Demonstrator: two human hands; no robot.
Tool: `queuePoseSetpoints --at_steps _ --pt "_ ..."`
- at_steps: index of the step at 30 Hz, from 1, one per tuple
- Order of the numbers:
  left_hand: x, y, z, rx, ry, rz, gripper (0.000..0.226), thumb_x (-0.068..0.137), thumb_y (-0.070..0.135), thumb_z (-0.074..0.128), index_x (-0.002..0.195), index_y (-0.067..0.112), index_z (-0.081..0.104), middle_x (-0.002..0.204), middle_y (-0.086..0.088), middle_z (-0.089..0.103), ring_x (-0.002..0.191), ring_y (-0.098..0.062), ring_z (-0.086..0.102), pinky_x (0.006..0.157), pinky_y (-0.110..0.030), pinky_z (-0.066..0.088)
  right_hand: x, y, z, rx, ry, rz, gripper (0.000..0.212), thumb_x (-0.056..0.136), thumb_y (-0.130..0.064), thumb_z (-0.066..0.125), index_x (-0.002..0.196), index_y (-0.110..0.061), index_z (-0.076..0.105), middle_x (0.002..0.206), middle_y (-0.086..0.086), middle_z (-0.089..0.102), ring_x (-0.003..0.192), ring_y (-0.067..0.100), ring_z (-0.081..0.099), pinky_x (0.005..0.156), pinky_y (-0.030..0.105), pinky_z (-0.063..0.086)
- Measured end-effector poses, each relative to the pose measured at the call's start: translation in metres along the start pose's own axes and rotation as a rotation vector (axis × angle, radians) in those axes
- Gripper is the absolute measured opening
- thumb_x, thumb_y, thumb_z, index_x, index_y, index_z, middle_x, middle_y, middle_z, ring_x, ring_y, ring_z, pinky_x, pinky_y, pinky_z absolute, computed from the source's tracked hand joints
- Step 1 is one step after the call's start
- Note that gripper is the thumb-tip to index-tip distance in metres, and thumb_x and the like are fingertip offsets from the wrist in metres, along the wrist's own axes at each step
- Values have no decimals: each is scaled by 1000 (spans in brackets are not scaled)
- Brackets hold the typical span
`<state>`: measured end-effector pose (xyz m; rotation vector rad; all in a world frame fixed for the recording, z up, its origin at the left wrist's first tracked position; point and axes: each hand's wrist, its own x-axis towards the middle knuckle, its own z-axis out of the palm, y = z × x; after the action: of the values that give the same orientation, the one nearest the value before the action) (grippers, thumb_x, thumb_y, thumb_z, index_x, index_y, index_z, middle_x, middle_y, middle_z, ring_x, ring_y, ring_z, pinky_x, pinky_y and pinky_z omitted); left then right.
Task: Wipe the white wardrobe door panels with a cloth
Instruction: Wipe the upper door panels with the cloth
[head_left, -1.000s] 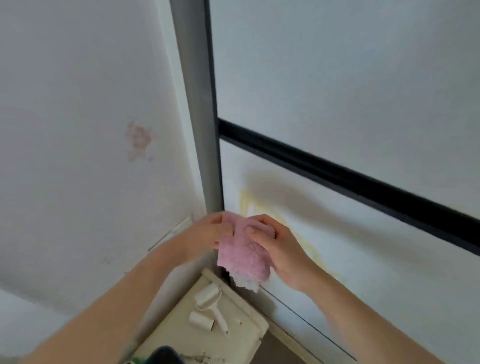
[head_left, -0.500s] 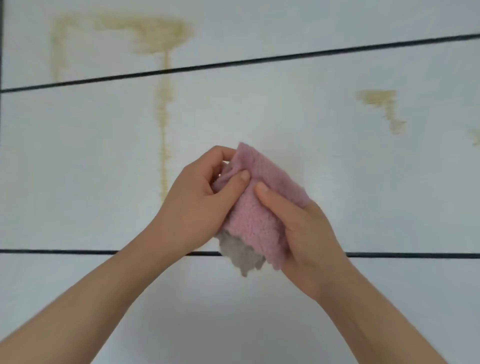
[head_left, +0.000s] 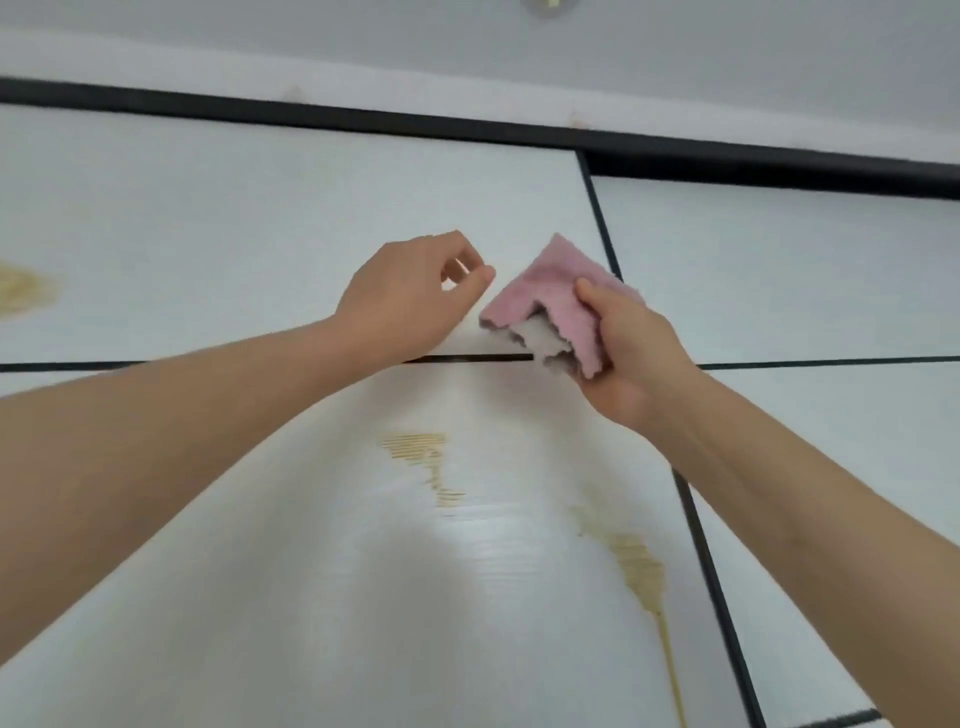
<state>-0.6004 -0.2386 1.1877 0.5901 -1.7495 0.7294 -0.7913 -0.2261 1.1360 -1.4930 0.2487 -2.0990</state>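
Head view, tilted upward, close to wardrobe door (head_left: 260, 234)

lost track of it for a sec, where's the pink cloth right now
In the head view the pink cloth is right of centre, gripped in the right hand, beside the left hand.
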Motion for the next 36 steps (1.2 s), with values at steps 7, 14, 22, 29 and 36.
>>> queuePoseSetpoints --at_steps 7,14,22,29,36 --pt "66 -38 -6 406 -188 35 37 100 44 51 137 39 54 153 0 42 142 -21 34 112 -39 30 84 -48 -44 -693 394 -450 25 94 -28 31 72 -22 42 74 -10 37 54 12 40 52 23 36" --pt "94 -61 5 560 -247 -75 58 97 62 43 152 49 28 164 -3 20 150 -32 14 122 -47 17 136 24 -31 -1714 39 -916 34 97 -32 33 124 -18 48 114 -3 45 111 27 44 103 40 34" --pt "95 -72 -11 646 -236 27 57 98 56 42 152 44 29 159 5 34 142 -29 32 115 -42 30 142 22 -15 -1789 -361 -1052 53 100 -40 23 151 -24 27 136 -7 33 129 25 31 118 46 21" --pt "100 -92 -26 517 -278 27 50 100 26 42 149 29 32 152 4 39 140 -18 33 109 -37 35 152 37 41 -1762 -25 -918 61 95 -49 11 145 -19 28 132 2 36 124 30 32 116 53 23" --pt "100 -95 -45 701 -372 3 50 103 47 39 151 43 26 156 -8 27 143 -32 27 114 -49 33 184 9 13 -1803 -325 -1105 56 101 -44 9 149 -22 29 135 3 44 130 34 41 113 49 25"
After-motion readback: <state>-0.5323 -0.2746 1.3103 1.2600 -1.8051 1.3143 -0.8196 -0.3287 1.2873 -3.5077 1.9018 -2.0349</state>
